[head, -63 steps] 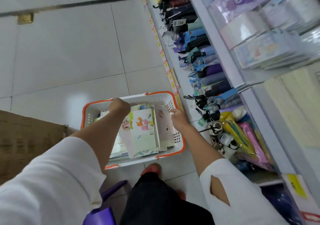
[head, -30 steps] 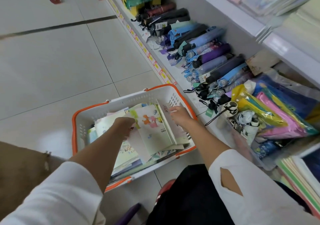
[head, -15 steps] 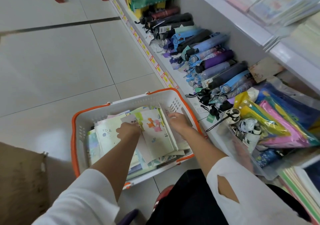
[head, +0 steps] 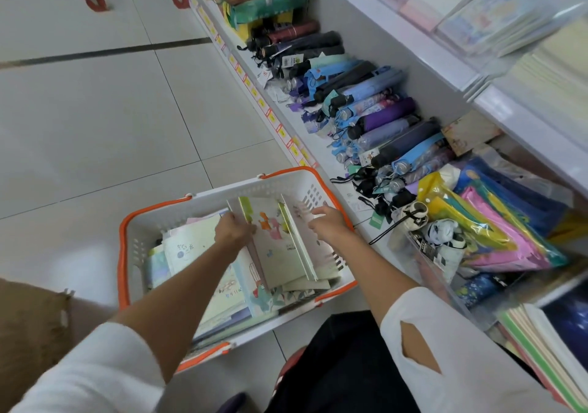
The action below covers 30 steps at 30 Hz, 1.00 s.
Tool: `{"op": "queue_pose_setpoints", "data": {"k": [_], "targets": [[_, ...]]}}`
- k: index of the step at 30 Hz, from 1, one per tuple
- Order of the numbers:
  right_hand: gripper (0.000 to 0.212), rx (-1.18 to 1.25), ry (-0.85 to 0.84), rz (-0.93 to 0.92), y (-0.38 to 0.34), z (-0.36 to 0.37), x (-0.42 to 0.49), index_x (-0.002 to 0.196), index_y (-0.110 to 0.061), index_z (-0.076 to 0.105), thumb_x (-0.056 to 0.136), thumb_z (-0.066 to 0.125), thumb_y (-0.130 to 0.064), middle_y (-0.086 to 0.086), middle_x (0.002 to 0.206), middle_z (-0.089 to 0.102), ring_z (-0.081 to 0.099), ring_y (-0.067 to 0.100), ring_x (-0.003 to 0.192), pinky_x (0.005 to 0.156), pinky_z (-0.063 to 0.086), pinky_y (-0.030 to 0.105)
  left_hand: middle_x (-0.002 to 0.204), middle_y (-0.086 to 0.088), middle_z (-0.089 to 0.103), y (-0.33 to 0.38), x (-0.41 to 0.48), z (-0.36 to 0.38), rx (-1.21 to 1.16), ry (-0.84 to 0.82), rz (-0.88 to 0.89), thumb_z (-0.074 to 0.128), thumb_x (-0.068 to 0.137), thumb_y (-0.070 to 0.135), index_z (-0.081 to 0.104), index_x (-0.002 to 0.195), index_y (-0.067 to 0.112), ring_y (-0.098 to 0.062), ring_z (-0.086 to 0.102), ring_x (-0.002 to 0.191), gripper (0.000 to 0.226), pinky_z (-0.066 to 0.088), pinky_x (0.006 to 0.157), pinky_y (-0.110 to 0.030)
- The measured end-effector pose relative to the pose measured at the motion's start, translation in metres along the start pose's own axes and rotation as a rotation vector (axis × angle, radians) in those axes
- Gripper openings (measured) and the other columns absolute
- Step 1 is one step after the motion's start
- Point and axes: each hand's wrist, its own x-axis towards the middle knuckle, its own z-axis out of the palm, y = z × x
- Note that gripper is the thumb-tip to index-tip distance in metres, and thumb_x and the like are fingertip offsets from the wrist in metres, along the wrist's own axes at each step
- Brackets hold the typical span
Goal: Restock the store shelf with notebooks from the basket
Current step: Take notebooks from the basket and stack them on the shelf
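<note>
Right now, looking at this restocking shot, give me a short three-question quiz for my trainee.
1. True or false: the basket is empty.
2. The bottom shelf beside the basket holds: A folded umbrellas, B shoes, C bottles.
3. The left hand and right hand are both at the notebooks; which is nearer the shelf?
Key: 1 false; 2 A; 3 the right hand.

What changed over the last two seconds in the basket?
The left hand moved from the far rim of the basket onto the notebooks and now grips their left edge; the stack has tipped up toward the right wall. The right hand stayed at their right side. The basket and umbrellas stayed put.
</note>
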Motion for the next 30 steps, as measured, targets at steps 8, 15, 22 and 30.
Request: {"op": "queue_pose_setpoints", "data": {"k": [8, 15, 22, 30], "targets": [[0.087, 0.183, -0.282, 0.029, -0.054, -0.008, -0.024, 0.136, -0.023, 0.051, 0.065, 0.065, -0.072, -0.002, 0.136, 0.055, 0.049, 0.021, 0.126, 0.105, 0.036, 0.037, 0.087, -0.005, 0.065, 0.097, -0.026, -0.083, -0.339, -0.213, 0.229, 0.046, 0.093, -0.005, 0.060, 0.092, 0.011, -0.019, 0.060, 0.075, 0.021, 0.055, 0.065, -0.030], [0.038, 0.335, 0.104, -0.233, -0.096, -0.110, -0.094, 0.122, -0.011, 0.055, 0.086, 0.063, -0.020, 0.002, 0.111, 0.065, 0.062, 0.016, 0.093, 0.076, 0.052, 0.021, 0.098, -0.011, 0.069, 0.189, -0.100, -0.026, -0.405, -0.284, 0.425, 0.052, 0.092, 0.011, 0.060, 0.107, 0.012, -0.031, 0.067, 0.089, 0.017, 0.058, 0.073, -0.045], [0.048, 0.436, 0.445, -0.296, -0.082, -0.242, -0.205, 0.130, -0.015, 0.058, 0.087, 0.050, 0.003, 0.008, 0.120, 0.065, 0.063, 0.024, 0.097, 0.074, 0.049, 0.029, 0.096, -0.008, 0.070, 0.290, -0.215, 0.043, -0.408, -0.591, 0.713, 0.052, 0.092, 0.003, 0.063, 0.102, 0.011, -0.027, 0.067, 0.086, 0.017, 0.059, 0.075, -0.043], [0.030, 0.724, 0.946, -0.138, 0.021, -0.378, -0.341, 0.105, -0.017, 0.065, 0.085, 0.051, 0.001, 0.006, 0.103, 0.069, 0.064, 0.024, 0.089, 0.069, 0.047, 0.027, 0.102, -0.014, 0.062, 0.334, -0.400, 0.195, 0.078, -0.964, 0.855, 0.058, 0.088, 0.009, 0.059, 0.109, 0.002, -0.024, 0.057, 0.091, 0.022, 0.045, 0.073, -0.029]]}}
